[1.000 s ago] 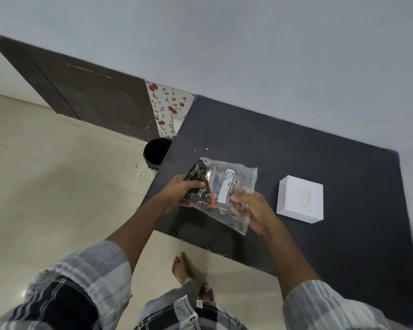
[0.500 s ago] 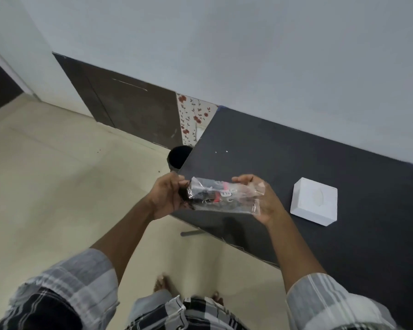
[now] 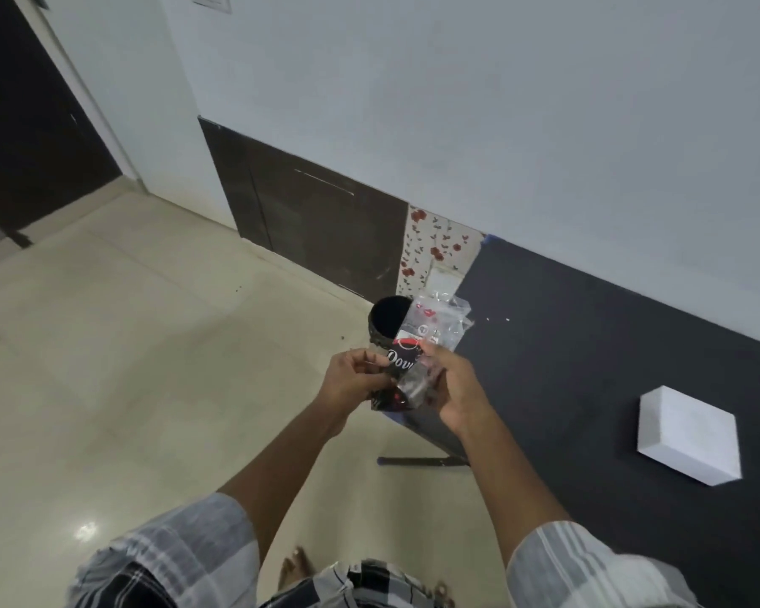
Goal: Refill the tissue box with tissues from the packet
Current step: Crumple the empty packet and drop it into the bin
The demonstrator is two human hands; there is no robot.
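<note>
One packet [image 3: 417, 357] stands on end in the air, held by both hands above the table's near-left corner. Its top half is clear, crinkled plastic; its lower half shows a dark label with white lettering and a red band. The left hand [image 3: 355, 379] pinches the packet's left edge, fingers [image 3: 371, 358] closed on it at about 9 o'clock from the label. The right hand [image 3: 455, 388] grips the right side at about 3 o'clock, fingers curled shut around the plastic.

One box [image 3: 689, 434], white and square, lies flat on the table [image 3: 589, 344], well apart from the packet at about 4 o'clock from it. Whether its top has an opening cannot be told from here.

The table is dark, and one of its legs [image 3: 422, 461] shows under the near edge. One dark bin [image 3: 387, 320] stands on the floor [image 3: 128, 366] just behind the packet at about 11 o'clock, its mouth partly hidden by the plastic. Two checked sleeves frame the bottom edge, and bare toes show between them. A flowered panel [image 3: 435, 247] meets the wall at 12 o'clock from the packet.
</note>
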